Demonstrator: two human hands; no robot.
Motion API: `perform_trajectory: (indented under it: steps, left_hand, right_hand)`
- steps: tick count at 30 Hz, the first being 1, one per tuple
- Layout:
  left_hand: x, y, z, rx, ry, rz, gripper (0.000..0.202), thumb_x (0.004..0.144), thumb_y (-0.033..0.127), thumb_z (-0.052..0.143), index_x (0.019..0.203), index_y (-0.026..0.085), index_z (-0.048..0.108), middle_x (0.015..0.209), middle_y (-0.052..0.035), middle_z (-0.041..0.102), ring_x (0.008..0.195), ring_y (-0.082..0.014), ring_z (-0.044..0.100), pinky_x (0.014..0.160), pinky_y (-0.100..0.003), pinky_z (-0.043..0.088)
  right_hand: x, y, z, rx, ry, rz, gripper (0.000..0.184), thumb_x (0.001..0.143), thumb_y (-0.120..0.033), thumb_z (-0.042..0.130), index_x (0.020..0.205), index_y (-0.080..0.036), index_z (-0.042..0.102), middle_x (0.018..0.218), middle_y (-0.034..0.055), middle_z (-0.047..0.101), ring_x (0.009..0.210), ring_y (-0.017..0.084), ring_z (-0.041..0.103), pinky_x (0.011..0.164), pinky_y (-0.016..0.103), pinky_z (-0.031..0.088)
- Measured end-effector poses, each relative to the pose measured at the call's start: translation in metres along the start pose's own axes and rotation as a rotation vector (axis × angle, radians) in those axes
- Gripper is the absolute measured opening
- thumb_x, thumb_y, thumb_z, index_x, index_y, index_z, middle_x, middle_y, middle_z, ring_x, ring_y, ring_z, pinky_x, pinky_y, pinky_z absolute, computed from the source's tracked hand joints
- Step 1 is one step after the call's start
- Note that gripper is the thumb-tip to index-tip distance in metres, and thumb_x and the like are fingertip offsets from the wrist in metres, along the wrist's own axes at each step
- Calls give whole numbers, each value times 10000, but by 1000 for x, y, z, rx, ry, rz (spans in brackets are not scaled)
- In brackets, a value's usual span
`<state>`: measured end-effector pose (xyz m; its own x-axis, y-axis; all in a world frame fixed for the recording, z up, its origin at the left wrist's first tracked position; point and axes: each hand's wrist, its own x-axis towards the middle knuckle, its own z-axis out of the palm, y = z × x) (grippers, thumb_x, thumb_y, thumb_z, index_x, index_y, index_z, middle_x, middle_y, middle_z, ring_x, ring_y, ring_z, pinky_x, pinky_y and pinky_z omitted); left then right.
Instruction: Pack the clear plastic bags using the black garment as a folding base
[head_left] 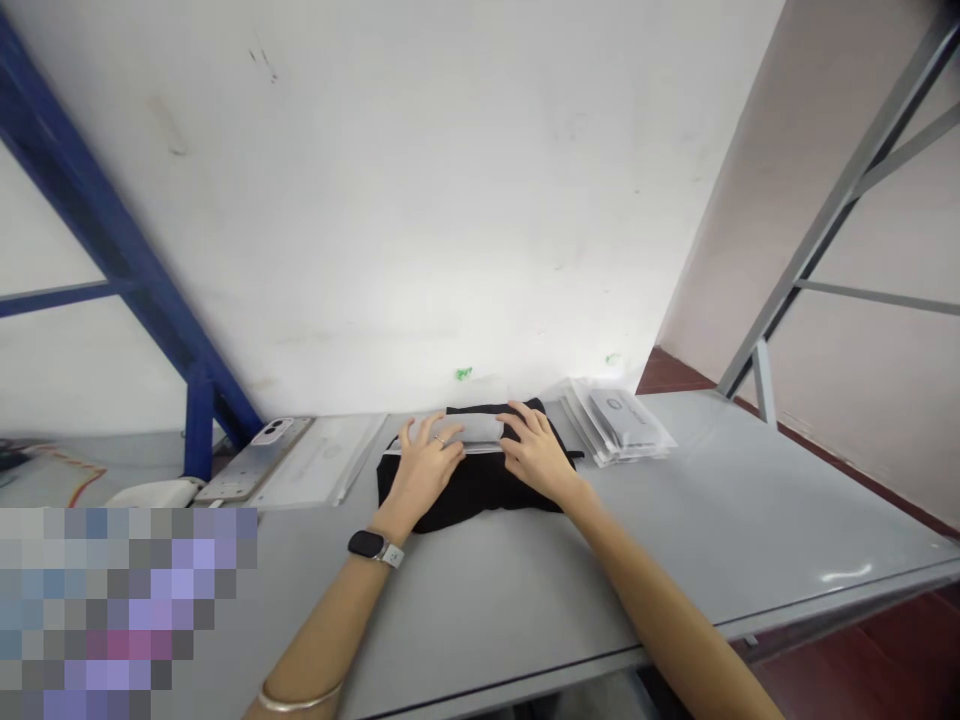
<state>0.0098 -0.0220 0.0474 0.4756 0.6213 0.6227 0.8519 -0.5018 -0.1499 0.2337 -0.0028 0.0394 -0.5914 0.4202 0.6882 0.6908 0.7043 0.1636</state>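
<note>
On the table lies a black cloth garment (487, 490), spread out and somewhat crumpled. Across its upper part is a flat, light grey sheet (476, 429), perhaps card or a folding board; its material is not clear. My left hand (427, 462), with a ring on one finger, grips the sheet's left end with bent fingers. At the right end, my right hand (536, 452) has its fingers curled onto the sheet, with the thumb at the near edge. Both palms are above the black cloth. The fingertips partly hide the sheet's ends.
Several clear plastic packets (622, 420) with dark contents are stacked to the right. A flat frosted bag (322, 460) and a phone (259, 460) lie at left. A white wall (465, 200) rises behind the grey table (495, 620); a blue frame (127, 230) stands left.
</note>
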Motion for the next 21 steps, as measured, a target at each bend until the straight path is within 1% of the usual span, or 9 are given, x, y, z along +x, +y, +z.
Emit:
perform_trajectory:
  steps: [5, 8, 11, 15, 19, 21]
  left_hand:
    - [-6, -29, 0, 53, -4, -88, 165, 900, 236, 543, 796, 237, 672, 1151, -37, 682, 1211, -336, 453, 961, -575, 307]
    - [-9, -38, 2, 76, 1, -95, 185, 909, 248, 529, 792, 240, 673, 1154, -36, 681, 1214, -331, 446, 966, -580, 286]
    - [-10, -38, 2, 88, 3, -102, 213, 916, 244, 509, 780, 237, 673, 1159, -37, 679, 1219, -328, 440, 972, -587, 268]
    - [-10, -37, 0, 62, 3, -117, 225, 908, 236, 501, 768, 240, 677, 1167, -39, 674, 1217, -327, 445, 974, -591, 271]
    - [-10, -35, 0, 55, 17, -113, 213, 891, 222, 508, 767, 234, 681, 1183, -55, 665, 1211, -320, 459, 982, -586, 283]
    - [-9, -34, -1, 54, 18, -107, 198, 886, 223, 517, 767, 228, 674, 1190, -54, 662, 1205, -319, 470, 982, -580, 290]
  right_hand:
    - [-7, 24, 0, -43, 29, 132, 169, 796, -68, 531, 732, -187, 633, 1220, 97, 591, 1313, 338, 359, 968, 484, 403]
    - [-11, 32, 0, -61, 48, 180, 180, 798, -72, 525, 714, -189, 633, 1198, 85, 608, 1310, 345, 357, 962, 496, 395]
    - [-15, 37, 1, -68, 55, 219, 190, 799, -71, 523, 700, -193, 629, 1177, 74, 621, 1315, 350, 345, 962, 515, 381]
    - [-17, 39, 0, -65, 6, 242, 183, 794, -66, 520, 723, -194, 630, 1184, 87, 605, 1331, 354, 315, 969, 528, 368]
    - [-14, 31, -2, -42, -52, 256, 120, 773, -121, 585, 854, -197, 630, 1269, 119, 527, 1349, 372, 268, 978, 539, 363]
    - [-10, 20, -1, -17, -67, 217, 161, 773, -162, 622, 930, -196, 621, 1297, 130, 498, 1346, 370, 273, 989, 533, 361]
